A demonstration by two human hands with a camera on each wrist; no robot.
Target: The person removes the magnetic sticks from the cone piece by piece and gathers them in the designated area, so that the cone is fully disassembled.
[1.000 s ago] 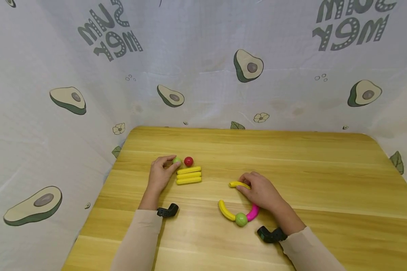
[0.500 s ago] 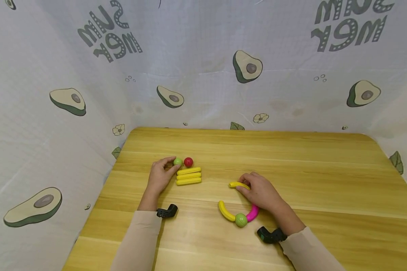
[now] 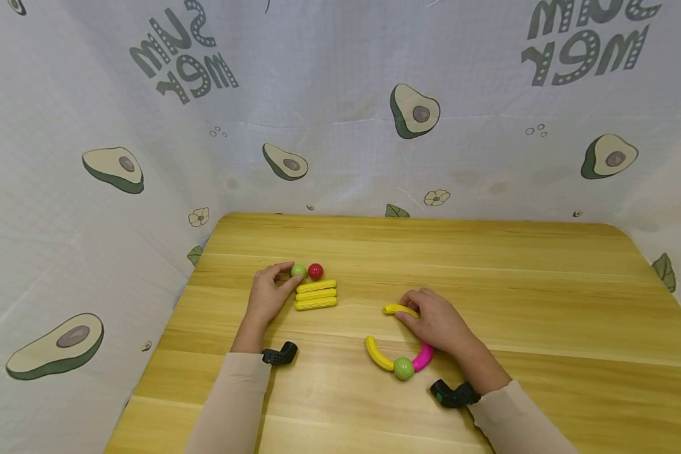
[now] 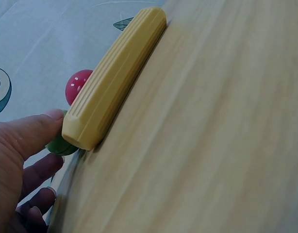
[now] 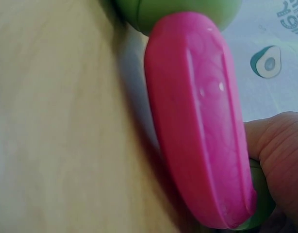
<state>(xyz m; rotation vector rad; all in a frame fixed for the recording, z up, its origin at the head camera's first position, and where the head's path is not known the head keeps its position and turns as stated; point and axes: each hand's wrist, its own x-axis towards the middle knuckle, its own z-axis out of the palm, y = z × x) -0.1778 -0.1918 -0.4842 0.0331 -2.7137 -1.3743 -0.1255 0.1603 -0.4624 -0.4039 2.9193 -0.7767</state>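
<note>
The left hand [image 3: 269, 294] pinches a green ball [image 3: 298, 271] beside a red ball [image 3: 315, 272], speckled only in the left wrist view. Right of yellow sticks [image 3: 316, 294], the right hand [image 3: 433, 319] grips a yellow curve [image 3: 396, 309]; only its wrist view shows a green piece [image 5: 263, 192] behind the pink curve [image 5: 197, 121].

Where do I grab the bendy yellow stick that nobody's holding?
Probably best to pinch the bendy yellow stick around its middle, coming down from above on its left, one finger outside the bend and thumb inside. It's long and slim, and both its sides look open there. Its near end meets the green ball, and the right hand is over to the right.
</note>
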